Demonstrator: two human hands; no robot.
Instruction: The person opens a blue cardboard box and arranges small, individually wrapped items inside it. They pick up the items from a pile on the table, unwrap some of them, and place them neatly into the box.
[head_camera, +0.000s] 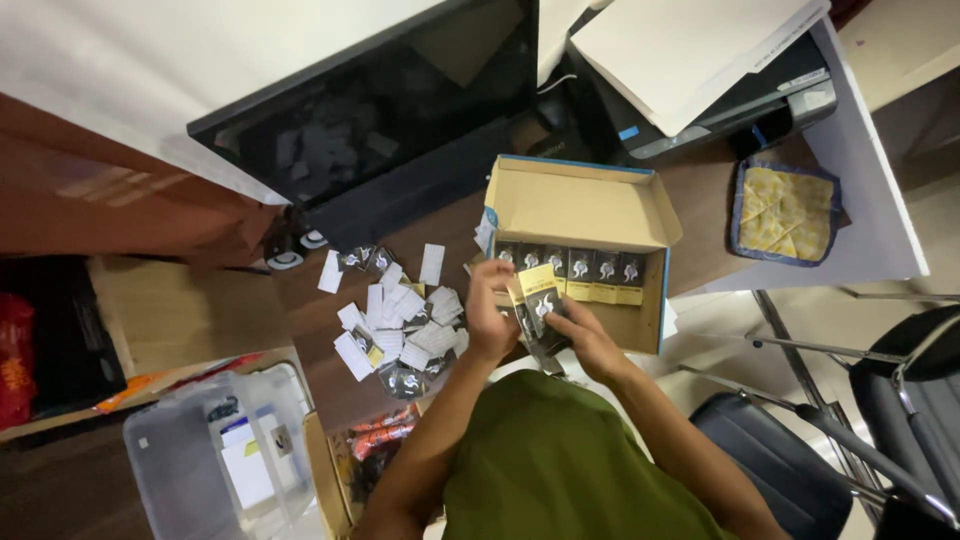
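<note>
around: dark monitor (400, 100) behind, scattered white slips (400, 325) to my left, nothing blocking.
packets: black-and-yellow stack (540, 305), just before the open cardboard box (585, 205).
hands: my left hand (490, 320) and right hand (590, 340) both closed on the stack.

One head-worn view — looking steeply down, near the desk (300, 290).

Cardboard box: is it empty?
No. The cardboard box holds a row of dark packets standing along its back wall, with bare floor in front of them.
</note>
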